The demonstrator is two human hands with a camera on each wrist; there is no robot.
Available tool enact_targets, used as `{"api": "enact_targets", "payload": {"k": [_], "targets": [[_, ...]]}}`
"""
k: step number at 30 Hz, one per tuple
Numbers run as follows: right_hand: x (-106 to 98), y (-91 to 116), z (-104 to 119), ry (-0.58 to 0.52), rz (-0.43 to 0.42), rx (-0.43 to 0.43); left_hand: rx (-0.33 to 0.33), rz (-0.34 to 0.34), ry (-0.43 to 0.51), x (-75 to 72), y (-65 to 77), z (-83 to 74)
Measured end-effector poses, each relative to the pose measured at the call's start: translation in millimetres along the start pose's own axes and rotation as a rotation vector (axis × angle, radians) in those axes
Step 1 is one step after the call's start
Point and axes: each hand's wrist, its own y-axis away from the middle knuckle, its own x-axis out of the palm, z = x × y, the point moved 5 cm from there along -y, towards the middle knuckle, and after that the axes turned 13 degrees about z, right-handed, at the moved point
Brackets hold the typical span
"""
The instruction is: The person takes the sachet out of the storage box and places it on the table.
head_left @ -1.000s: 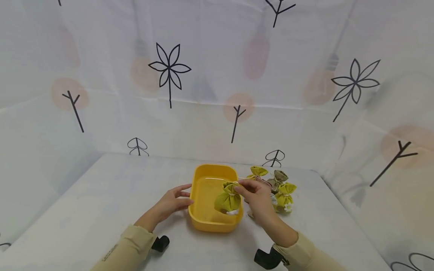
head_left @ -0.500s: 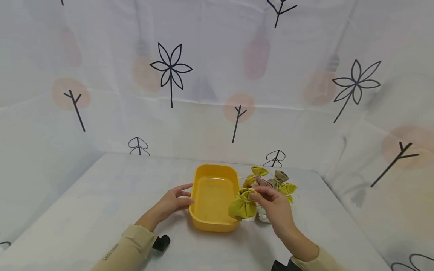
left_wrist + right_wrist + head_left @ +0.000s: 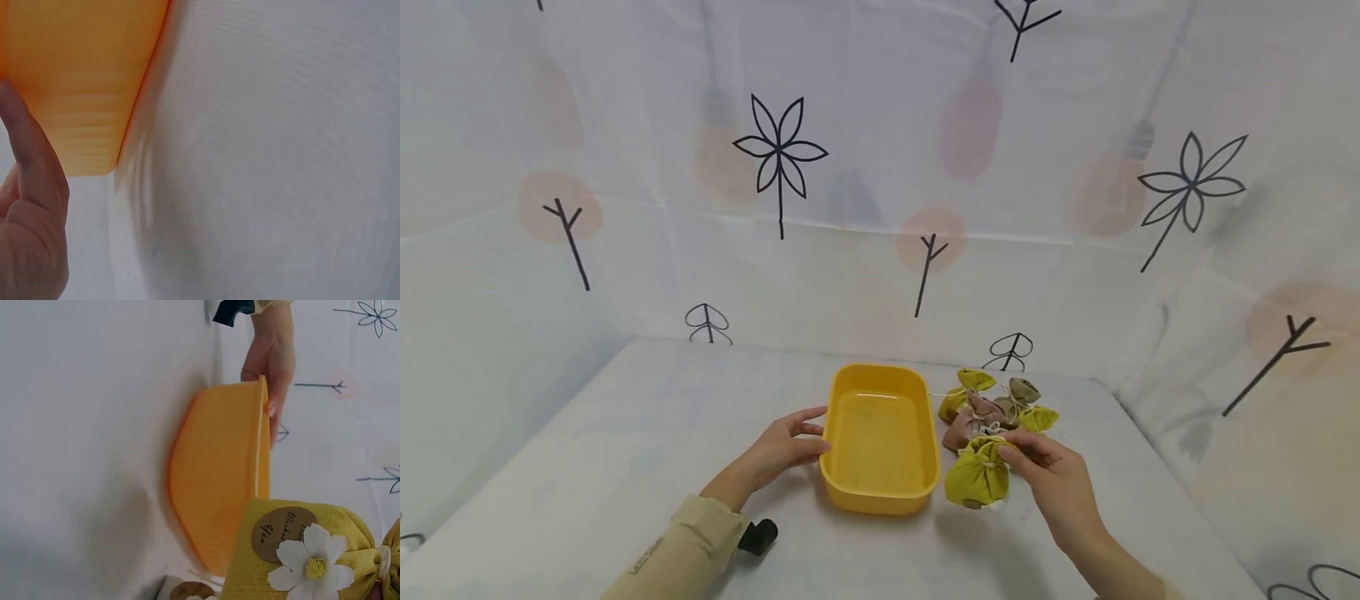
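Observation:
A yellow rectangular plastic box stands on the white table in the head view, with nothing inside. My left hand touches its left side, fingers fairly straight along the wall and rim. To the right of the box, my right hand pinches a yellow-green drawstring pouch by its tied neck, holding it above the table. A white flower and a round brown tag decorate this pouch in the right wrist view. Behind it lie a pink pouch, a grey-brown pouch and two more yellow-green pouches, partly hidden.
White cloth walls printed with plant drawings enclose the table at the back and sides. A black wrist device hangs beneath the left sleeve. A thin white cord runs between the box and the rear pouch.
My right hand has carried the yellow-green pouch from over the box rightward and toward me, beyond the box's right wall. My left hand and the box have stayed in place.

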Motion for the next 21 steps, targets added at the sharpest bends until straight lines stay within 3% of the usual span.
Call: {"api": "enact_targets", "payload": {"k": [16,21], "targets": [[-48,8,-38,0.043,-0.024,0.077,0.009,0.017,0.013,0.6,1.8,0.2],[-64,6,-57,0.026,-0.024,0.053,0.0,0.006,0.017,-0.9,-1.2,2.0]]}}
